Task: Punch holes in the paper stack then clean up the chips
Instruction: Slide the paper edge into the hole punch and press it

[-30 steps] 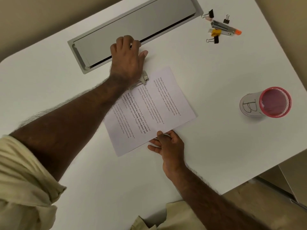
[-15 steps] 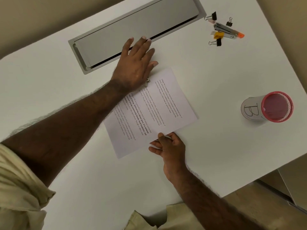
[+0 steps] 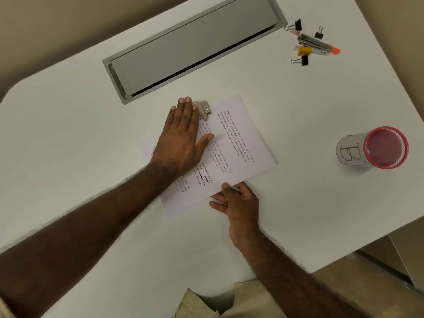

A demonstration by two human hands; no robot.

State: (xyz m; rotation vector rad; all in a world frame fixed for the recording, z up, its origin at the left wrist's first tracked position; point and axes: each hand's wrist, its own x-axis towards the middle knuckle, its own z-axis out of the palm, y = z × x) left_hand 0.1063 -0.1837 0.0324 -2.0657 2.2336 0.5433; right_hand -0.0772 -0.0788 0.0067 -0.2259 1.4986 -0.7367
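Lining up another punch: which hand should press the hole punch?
Left, probably. The left hand lies flat, its fingertips beside the hole punch at the paper stack's far edge. The right hand pinches the near edge, steadying it.

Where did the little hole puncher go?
In the head view, the hole punch sits on the far-left corner of the paper stack, peeking out just past the fingertips of the left hand, near the grey cable hatch.

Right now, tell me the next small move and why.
Probably slide the left hand forward onto the hole punch and press. It lies flat with straight fingers just beside the punch, which sits on the paper stack's edge, while the right hand pinches the near edge.
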